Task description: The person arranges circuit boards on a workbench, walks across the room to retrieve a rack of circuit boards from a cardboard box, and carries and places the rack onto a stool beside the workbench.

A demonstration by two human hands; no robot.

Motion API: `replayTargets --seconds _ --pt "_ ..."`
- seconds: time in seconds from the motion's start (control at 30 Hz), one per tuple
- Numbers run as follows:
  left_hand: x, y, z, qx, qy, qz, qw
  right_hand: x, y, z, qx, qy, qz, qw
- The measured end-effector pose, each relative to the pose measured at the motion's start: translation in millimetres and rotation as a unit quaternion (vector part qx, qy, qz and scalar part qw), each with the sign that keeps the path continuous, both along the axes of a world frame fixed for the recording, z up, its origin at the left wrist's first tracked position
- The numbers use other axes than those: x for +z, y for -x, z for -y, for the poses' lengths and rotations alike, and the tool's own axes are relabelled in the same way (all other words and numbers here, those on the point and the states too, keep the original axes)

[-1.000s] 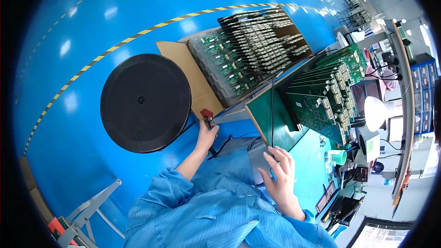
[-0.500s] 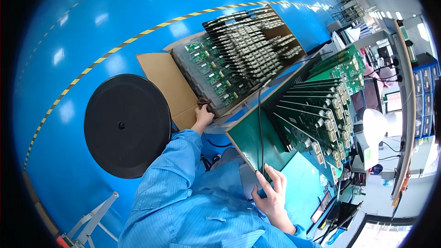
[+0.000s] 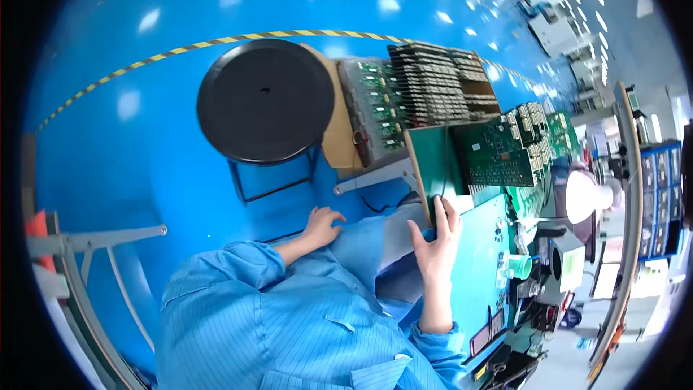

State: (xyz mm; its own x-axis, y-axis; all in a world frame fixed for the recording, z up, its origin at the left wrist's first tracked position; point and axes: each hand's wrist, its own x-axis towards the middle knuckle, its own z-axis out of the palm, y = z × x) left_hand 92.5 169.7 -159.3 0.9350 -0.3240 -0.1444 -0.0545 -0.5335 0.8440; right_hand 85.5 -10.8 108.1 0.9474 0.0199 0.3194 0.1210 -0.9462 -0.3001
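My left hand (image 3: pixel 322 228) hovers over my lap with its fingers loosely apart and nothing in them. My right hand (image 3: pixel 437 242) rests its fingertips at the near edge of the green-topped workbench (image 3: pixel 480 245), thumb spread wide. A thin dark cable (image 3: pixel 443 186) runs by those fingertips. Beyond them a row of green circuit boards (image 3: pixel 498 155) stands upright on the bench. On the far left of the bench, a cardboard box (image 3: pixel 341 130) holds a clear plastic tray (image 3: pixel 359 105) and many stacked circuit boards (image 3: pixel 433 87). A small dark red item (image 3: pixel 359 137) lies at the tray's near corner.
A round black stool (image 3: pixel 266 105) stands beside the box on the blue floor. A grey metal leg (image 3: pixel 375 175) juts out under the bench. Farther along the bench are a green cup (image 3: pixel 520 266), a white lamp (image 3: pixel 583 196) and a phone (image 3: pixel 486 332).
My left hand has come away from the box's near corner and back to my lap. My right hand stays at the bench edge. The view has turned, so stool and box appear shifted.
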Motion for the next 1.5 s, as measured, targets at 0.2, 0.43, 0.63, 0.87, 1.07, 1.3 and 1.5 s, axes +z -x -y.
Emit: replayTargets --seconds 0.2,0.43,0.63,0.87,1.07,1.3,1.5 --pt "38.1 58.5 -95.2 0.193 -0.115 0.026 0.974 -14.4 5.6 13.2 0.018 -0.055 0.047 0.997" --pt "84.0 -64.2 -215.3 0.64 0.144 0.141 0.742 10.3 22.9 21.1 0.021 -0.016 -0.013 1.0" --pt "67.2 -121.2 -288.3 0.455 0.552 -0.078 0.694 29.9 52.6 -25.2 0.112 -0.051 0.021 0.992" --pt "91.0 -136.7 -295.0 0.621 0.469 -0.057 0.625 -11.7 27.9 -63.5 0.23 -0.169 -0.096 0.954" --pt "95.9 -112.8 -404.4 0.571 0.412 -0.087 0.705 -19.8 -13.3 -60.9 0.247 -0.274 -0.22 0.903" --pt "109.7 -126.3 -438.9 0.627 0.296 -0.093 0.714 -37.9 -32.4 -43.7 0.121 -0.479 -0.438 0.751" --pt "136.3 -150.9 -393.0 0.709 0.249 -0.141 0.645 -25.2 -36.1 -66.7 -0.055 -0.473 -0.515 0.713"
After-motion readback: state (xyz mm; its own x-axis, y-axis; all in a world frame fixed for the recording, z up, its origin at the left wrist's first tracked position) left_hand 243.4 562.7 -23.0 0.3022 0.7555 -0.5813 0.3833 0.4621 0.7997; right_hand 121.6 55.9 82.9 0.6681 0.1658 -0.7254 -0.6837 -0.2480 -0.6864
